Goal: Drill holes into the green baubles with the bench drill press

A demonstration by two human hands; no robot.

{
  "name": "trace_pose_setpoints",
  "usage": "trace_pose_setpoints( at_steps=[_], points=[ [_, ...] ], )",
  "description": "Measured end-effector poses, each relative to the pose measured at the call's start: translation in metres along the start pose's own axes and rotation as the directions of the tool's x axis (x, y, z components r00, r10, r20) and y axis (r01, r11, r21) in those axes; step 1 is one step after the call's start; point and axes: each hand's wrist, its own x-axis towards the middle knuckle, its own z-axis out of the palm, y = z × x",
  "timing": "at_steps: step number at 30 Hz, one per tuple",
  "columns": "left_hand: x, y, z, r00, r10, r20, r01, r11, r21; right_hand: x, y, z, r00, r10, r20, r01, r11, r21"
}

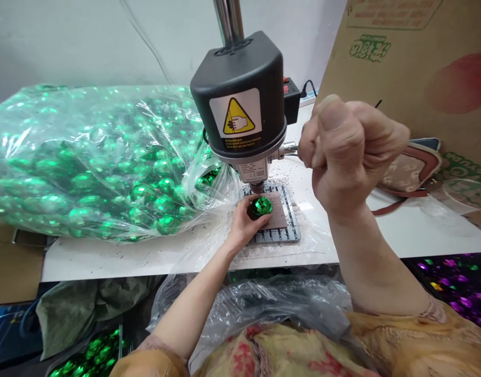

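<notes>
My left hand [246, 220] holds a shiny green faceted ball [263, 206] between thumb and fingers. The ball sits on a brown pad [277, 214] over the slotted metal base [293, 230] of a small bench drill press [240, 94]. Just above the ball is the press's lower tip [257, 186]; I cannot tell whether they touch. My right hand [344, 152], raised at the press's right side, is closed round the end of its lever [289, 148], and the fingers hide the grip.
A big clear bag [91, 157] of green balls lies left of the press. Dark crumbs dot the white table [118, 259]. A cardboard box [413, 78] and a small bag with a strap [413, 165] stand right. Purple shiny pieces [460, 288] lie below the table's right edge.
</notes>
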Motion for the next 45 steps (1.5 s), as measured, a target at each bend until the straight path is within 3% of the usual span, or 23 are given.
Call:
trace_pose_setpoints(
  at_steps=[14, 30, 35, 39, 42, 45],
  points=[
    [-0.003, -0.003, 0.001, 0.999, 0.043, -0.004, -0.043, 0.999, 0.022, -0.022, 0.022, -0.003, 0.968, -0.248, -0.025, 0.249, 0.96, 0.131],
    [-0.004, -0.006, 0.002, 0.997, 0.083, -0.001, -0.083, 0.996, -0.015, -0.032, 0.033, -0.011, 0.905, -0.426, 0.023, 0.42, 0.9, 0.115],
    [-0.004, -0.007, 0.002, 0.998, 0.07, -0.002, -0.07, 0.998, -0.008, -0.04, 0.043, -0.013, 0.865, -0.502, -0.006, 0.496, 0.853, 0.164],
    [-0.004, -0.006, 0.003, 0.998, 0.069, -0.008, -0.068, 0.998, 0.008, -0.041, 0.039, -0.011, 0.889, -0.458, -0.003, 0.453, 0.879, 0.15],
    [-0.006, 0.0, 0.005, 0.997, 0.063, -0.046, -0.061, 0.998, 0.032, -0.025, 0.023, -0.002, 0.963, -0.257, -0.083, 0.262, 0.963, 0.064],
    [-0.02, 0.012, 0.004, 0.982, 0.056, -0.18, -0.032, 0.99, 0.136, -0.003, 0.007, 0.009, 0.987, -0.115, -0.116, 0.121, 0.991, 0.05]
  ],
)
